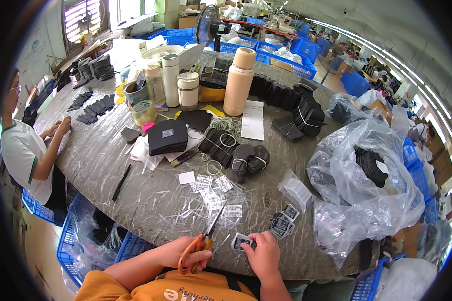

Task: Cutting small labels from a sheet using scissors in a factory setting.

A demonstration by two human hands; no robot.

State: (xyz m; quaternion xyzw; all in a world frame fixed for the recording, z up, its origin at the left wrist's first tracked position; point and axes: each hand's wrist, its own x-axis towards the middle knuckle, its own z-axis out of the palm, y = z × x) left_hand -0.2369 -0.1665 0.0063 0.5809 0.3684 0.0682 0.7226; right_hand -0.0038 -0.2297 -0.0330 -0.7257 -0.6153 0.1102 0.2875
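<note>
My left hand (180,252) is closed round the orange handles of a pair of scissors (210,228), whose blades point up and away over the table. Between the thumb and fingers of my right hand (264,252) is a small black label with a pale border (238,240), held down close to the tabletop. Several similar black labels (282,224) lie in a loose pile just beyond that hand. In front of the scissors are white printed strips (231,211) and scattered white clippings (187,210). A clear plastic bag (296,189) lies beyond the pile.
Bundled black pieces (221,148), a black stack (167,138), a peach flask (239,83) and cups stand farther back. On the right sits a big clear bag (331,200). A person (27,155) works at the left edge, above a blue crate (68,246). A fan (207,25) stands behind.
</note>
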